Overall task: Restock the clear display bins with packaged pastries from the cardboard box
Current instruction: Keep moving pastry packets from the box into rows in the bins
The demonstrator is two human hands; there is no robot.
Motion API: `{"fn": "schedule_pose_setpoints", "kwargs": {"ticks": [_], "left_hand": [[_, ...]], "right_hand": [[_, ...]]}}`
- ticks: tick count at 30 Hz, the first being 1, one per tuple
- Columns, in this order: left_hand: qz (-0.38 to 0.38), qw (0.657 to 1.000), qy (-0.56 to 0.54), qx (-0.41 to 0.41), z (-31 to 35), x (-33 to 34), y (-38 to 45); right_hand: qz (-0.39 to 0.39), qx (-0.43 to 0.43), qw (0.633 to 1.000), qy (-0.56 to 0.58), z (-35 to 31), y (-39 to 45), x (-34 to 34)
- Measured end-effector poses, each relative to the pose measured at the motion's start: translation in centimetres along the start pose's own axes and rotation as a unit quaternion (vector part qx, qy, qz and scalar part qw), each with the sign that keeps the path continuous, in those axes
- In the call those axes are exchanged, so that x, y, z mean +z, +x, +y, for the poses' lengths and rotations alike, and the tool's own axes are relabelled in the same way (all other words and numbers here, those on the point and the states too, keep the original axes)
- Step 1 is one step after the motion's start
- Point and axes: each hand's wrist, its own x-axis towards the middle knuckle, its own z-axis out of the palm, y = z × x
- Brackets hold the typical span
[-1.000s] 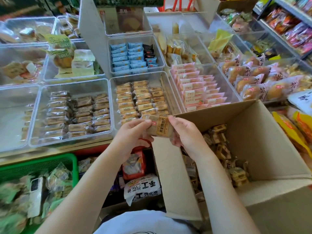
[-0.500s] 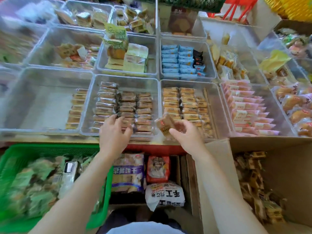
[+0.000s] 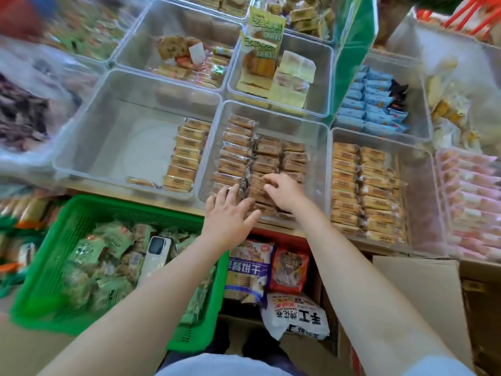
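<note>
Right hand (image 3: 284, 192), having carried the brown clear-wrapped pastry packet (image 3: 259, 185) over, pinched it down into the middle clear plastic bin (image 3: 320, 169); left hand (image 3: 230, 213), fingers straight, steadied neighbouring rows. One more stocked.

Wooden shelf (image 3: 273, 228) — clear bins (image 3: 265, 115) side by side

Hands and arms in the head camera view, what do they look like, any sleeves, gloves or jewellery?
Both forearms are bare up to the bottom frame edge, with no sleeves showing. The left hand and right hand wear no gloves, and no rings, watch or bracelet are visible. A pale garment shows at the bottom, between the arms.
</note>
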Motion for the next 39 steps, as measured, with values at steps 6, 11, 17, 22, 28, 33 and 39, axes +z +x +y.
{"fn": "schedule_pose_setpoints", "kwargs": {"ticks": [6,11,17,22,28,33,39], "left_hand": [[0.008,1.000,0.005,0.006,-0.2,0.2,-0.1],[-0.013,1.000,0.002,-0.008,0.3,-0.4,0.0],[0.008,1.000,-0.005,-0.029,0.4,-0.8,-0.4],[0.124,0.986,-0.111,-0.028,8.1,-0.4,-2.2],[0.028,0.961,-0.208,0.180,26.5,2.9,-5.6],[0.090,0.925,-0.153,0.337,38.3,5.8,-8.3],[0.123,0.901,0.017,0.415,49.6,10.9,-7.2]], "right_hand": [[-0.036,0.015,0.999,-0.029,-0.1,0.8,0.5],[-0.027,0.018,0.997,-0.065,-0.8,1.1,0.6],[0.060,-0.024,0.997,0.032,0.8,-4.4,-2.1],[0.217,-0.061,0.956,0.191,6.9,-15.9,-7.3],[0.430,0.071,0.852,0.291,20.2,-27.2,-10.8],[0.413,0.256,0.800,0.353,32.1,-32.6,-11.2],[0.282,0.455,0.768,0.352,44.8,-33.6,-10.6]]}}
